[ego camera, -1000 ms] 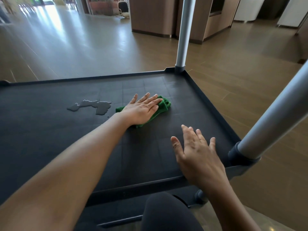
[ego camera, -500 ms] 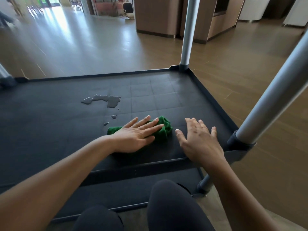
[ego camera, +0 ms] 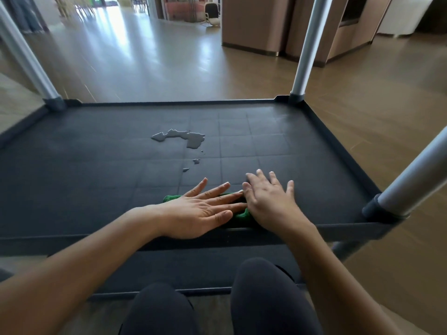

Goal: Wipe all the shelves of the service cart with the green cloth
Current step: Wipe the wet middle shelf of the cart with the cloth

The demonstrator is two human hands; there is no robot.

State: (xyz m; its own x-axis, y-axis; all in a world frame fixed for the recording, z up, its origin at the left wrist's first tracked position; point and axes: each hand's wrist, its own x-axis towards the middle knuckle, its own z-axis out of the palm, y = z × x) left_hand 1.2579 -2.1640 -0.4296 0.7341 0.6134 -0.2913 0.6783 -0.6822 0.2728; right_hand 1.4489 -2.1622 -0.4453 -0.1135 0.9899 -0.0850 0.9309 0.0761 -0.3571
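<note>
Mid-wipe: left hand [ego camera: 205, 210] presses the green cloth [ego camera: 242, 217] flat on the shelf [ego camera: 96, 165], lower centre; right hand [ego camera: 268, 200] flat alongside, both grips released. Next, probably sweep up into the puddle [ego camera: 186, 137].

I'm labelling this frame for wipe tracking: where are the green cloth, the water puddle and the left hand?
green cloth [ego camera: 240, 217], head view, on its bunched lower-right fold.
water puddle [ego camera: 194, 139], head view, on its wide right lobe.
left hand [ego camera: 200, 213], head view, on the back of the hand.
</note>
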